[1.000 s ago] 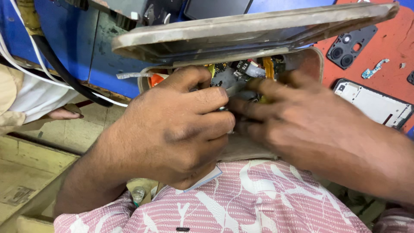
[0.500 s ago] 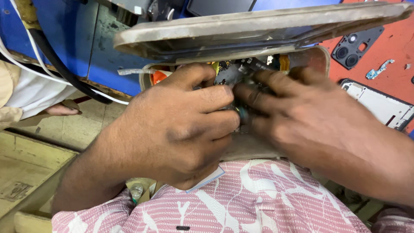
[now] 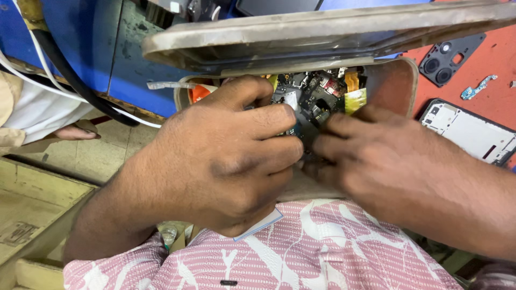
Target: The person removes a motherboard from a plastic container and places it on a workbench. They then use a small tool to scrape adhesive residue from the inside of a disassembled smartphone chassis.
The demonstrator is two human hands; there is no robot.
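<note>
both hands meet inside the open box point(image 3: 400, 86) of small phone parts point(image 3: 317, 99) held at the lap; left hand point(image 3: 226, 161) and right hand point(image 3: 376, 161) are curled, but what they pinch i cannot tell.

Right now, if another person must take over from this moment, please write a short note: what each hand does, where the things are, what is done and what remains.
Left hand: curled, fingers in the open box, closed around small parts; exactly what it grips is hidden.
Right hand: fingertips meet the left hand's, pinching among the same parts.
Things: the box sits at the edge of the red mat, lid raised, full of small circuit boards and flex cables. A phone frame and a black camera cover lie on the mat.
Done: box open, hands inside.
Left: nothing is lifted out yet.
</note>
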